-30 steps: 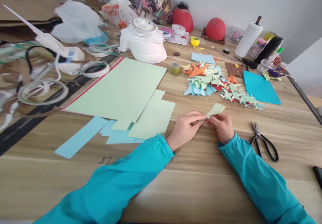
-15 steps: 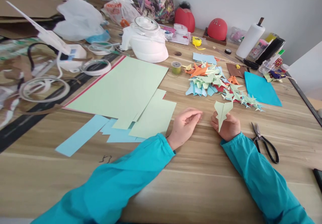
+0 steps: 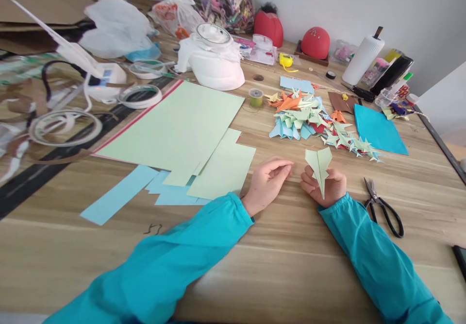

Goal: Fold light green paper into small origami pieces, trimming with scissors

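Observation:
A pale green folded paper plane (image 3: 319, 164) stands up from my right hand (image 3: 335, 186), its point downward and its wings spread at the top. The fingers of that hand are closed on it from behind, and my palm is partly hidden by the paper. To the left, my left hand (image 3: 267, 183) rests low over the table, thumb and fingertips pressed together with nothing visible in them. Beyond my right hand lies a heap of folded paper planes (image 3: 300, 115) in green, blue, orange and red. Black-handled scissors (image 3: 386, 212) lie right of my right hand.
Green paper sheets (image 3: 174, 125) and blue paper strips (image 3: 118, 194) lie on the left. A thread spool (image 3: 256, 98) stands near the heap, with a turquoise sheet (image 3: 380, 128) on its right. Tape rolls (image 3: 65, 128) and a white router (image 3: 105, 78) crowd the left edge.
My right hand has shifted slightly left with the paper plane, which has turned a little so its point leans more to the right. My left hand has stayed in place.

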Demonstrator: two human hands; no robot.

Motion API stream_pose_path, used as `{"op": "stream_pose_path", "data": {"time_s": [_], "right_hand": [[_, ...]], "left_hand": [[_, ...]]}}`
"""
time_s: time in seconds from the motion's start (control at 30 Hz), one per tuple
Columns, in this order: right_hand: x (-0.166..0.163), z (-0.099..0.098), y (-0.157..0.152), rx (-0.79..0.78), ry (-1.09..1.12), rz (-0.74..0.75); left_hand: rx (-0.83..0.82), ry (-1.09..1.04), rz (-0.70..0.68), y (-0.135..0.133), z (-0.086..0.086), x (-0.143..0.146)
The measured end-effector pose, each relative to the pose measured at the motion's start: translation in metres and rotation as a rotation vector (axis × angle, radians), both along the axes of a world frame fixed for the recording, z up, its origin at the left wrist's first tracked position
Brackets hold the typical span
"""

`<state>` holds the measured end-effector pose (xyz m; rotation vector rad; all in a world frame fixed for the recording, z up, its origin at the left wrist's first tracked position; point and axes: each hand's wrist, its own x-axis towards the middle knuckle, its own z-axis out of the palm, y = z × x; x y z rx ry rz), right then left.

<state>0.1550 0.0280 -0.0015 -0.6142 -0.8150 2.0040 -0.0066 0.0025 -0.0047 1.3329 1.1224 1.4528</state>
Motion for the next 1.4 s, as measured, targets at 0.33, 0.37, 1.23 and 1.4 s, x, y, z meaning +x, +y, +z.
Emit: {"op": "stream_pose_path", "data": {"time_s": [0.33, 0.37, 1.23, 1.4], "right_hand": [[-0.003, -0.005, -0.005, 0.065, -0.04, 0.049], [-0.003, -0.007, -0.005, 0.086, -0.067, 0.033], [-0.004, -0.004, -0.004, 0.059, -0.105, -0.029], [-0.01, -0.006, -0.004, 0.062, -0.177, -0.159]], "left_hand": [[-0.022, 0.008, 0.02, 0.0, 0.0, 0.001], [-0.02, 0.003, 0.02, 0.0, 0.0, 0.001], [0.001, 0.02, -0.023, -0.001, -0.001, 0.0], [-0.006, -0.032, -0.095, -0.005, 0.002, 0.0]]}}
